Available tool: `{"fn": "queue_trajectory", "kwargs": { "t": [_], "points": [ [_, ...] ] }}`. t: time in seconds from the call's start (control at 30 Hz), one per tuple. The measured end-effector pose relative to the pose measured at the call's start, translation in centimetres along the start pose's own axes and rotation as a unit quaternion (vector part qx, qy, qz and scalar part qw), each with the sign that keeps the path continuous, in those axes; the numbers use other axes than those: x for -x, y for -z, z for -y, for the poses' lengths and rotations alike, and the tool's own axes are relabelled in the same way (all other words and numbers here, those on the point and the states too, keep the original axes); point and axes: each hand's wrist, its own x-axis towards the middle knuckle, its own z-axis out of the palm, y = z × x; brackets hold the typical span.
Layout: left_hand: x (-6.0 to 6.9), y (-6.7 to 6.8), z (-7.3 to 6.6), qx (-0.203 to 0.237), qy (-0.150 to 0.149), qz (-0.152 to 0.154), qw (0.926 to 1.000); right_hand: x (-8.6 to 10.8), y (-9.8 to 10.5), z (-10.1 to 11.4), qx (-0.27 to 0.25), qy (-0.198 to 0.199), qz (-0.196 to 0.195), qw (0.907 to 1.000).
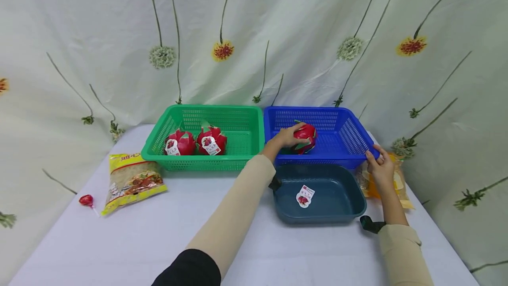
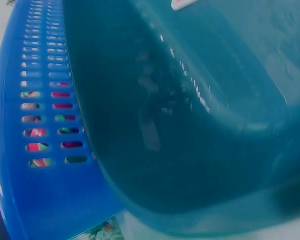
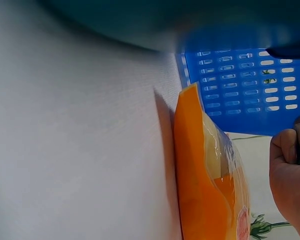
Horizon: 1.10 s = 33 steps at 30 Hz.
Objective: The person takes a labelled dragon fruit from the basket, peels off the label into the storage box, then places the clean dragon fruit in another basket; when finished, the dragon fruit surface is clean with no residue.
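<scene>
In the head view my left hand (image 1: 287, 138) grips a red dragon fruit (image 1: 304, 137) with green scales at the left part of the blue basket (image 1: 305, 159). My right hand (image 1: 382, 169) pinches that basket's front right corner, and in the right wrist view the fingers of this hand (image 3: 292, 165) are curled at the rim. In front of the basket stands a dark teal basin (image 1: 337, 197) with a stickered label (image 1: 304, 196) on its bottom. The left wrist view shows the basin (image 2: 190, 125) beside the blue basket (image 2: 65, 195), with red and green behind its slots; the left hand is not clear there.
A green basket (image 1: 206, 164) with two labelled dragon fruits (image 1: 180, 143) adjoins the blue one on the left. Farther left lie a yellow-edged bag (image 1: 135, 182) and a red lollipop (image 1: 86, 200). An orange bag (image 3: 200, 175) lies under and beside the right hand.
</scene>
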Motion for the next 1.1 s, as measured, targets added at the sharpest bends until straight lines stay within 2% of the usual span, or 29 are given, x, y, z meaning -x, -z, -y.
{"fn": "queue_trajectory", "kwargs": {
  "t": [0.13,0.27,0.33,0.43,0.5,0.57,0.7,0.8,0.9,1.0,1.1],
  "points": [
    [1.1,0.7,-0.4,-0.039,-0.026,0.037,0.9982,0.0,0.0,0.2,-0.02,-0.029,-0.002,0.9994],
    [1.3,1.2,-0.3,-0.009,-0.049,0.092,0.9945,-0.1,0.2,0.1,-0.011,-0.039,-0.008,0.9992],
    [1.1,1.4,-0.2,0.034,-0.04,0.121,0.9912,-0.1,0.3,0.0,-0.012,-0.034,-0.006,0.9993],
    [0.9,1.7,-0.1,0.086,-0.013,0.164,0.9826,0.0,0.4,-0.1,-0.016,-0.03,-0.001,0.9994],
    [0.8,1.8,-0.2,0.106,0.001,0.185,0.977,0.0,0.5,-0.1,-0.019,-0.029,0.0,0.9994],
    [0.8,1.9,-0.3,0.101,0.004,0.196,0.9754,0.0,0.6,-0.1,-0.022,-0.028,-0.002,0.9994],
    [0.8,1.9,-0.7,0.058,-0.012,0.188,0.9805,-0.1,0.5,0.1,-0.029,-0.021,-0.006,0.9993],
    [0.5,1.7,-0.6,-0.004,-0.041,0.17,0.9846,-0.2,0.3,0.1,-0.027,-0.018,-0.012,0.9994],
    [0.0,1.3,-0.5,-0.061,-0.072,0.146,0.9847,-0.3,0.2,0.1,-0.02,-0.017,-0.018,0.9995],
    [-0.3,0.7,-0.7,-0.088,-0.085,0.12,0.9852,-0.3,0.0,-0.1,-0.024,-0.017,-0.016,0.9995],
    [-0.7,0.0,-1.3,-0.102,-0.084,0.092,0.987,-0.3,-0.4,-0.1,-0.026,-0.016,-0.013,0.9994]
  ]
}}
